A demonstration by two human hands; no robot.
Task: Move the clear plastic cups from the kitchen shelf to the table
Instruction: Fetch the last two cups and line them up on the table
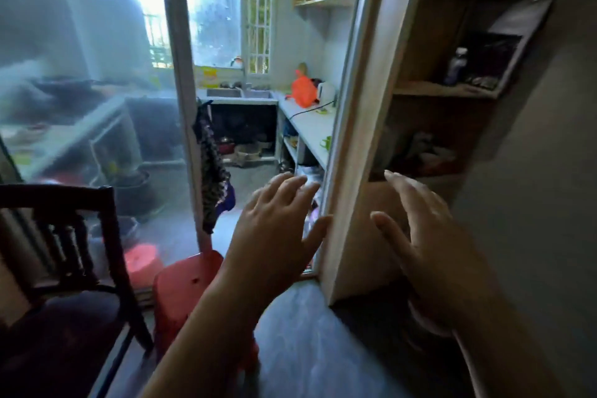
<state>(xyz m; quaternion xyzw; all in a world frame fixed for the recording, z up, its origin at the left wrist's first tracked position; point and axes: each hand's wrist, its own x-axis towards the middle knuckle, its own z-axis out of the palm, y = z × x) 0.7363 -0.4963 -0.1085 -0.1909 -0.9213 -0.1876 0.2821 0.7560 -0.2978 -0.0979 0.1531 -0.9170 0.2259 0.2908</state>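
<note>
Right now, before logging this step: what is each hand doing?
Left hand: open, fingers spread, holding nothing.
Right hand: open, holding nothing.

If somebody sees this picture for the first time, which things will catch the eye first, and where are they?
First come the two bare, empty hands reaching forward with spread fingers: the left hand beside the pale wooden door frame, the right hand before the dim wooden shelf unit. Next is the bright orange bag on the white kitchen counter beyond the doorway, then the red plastic stool at lower left.
</note>
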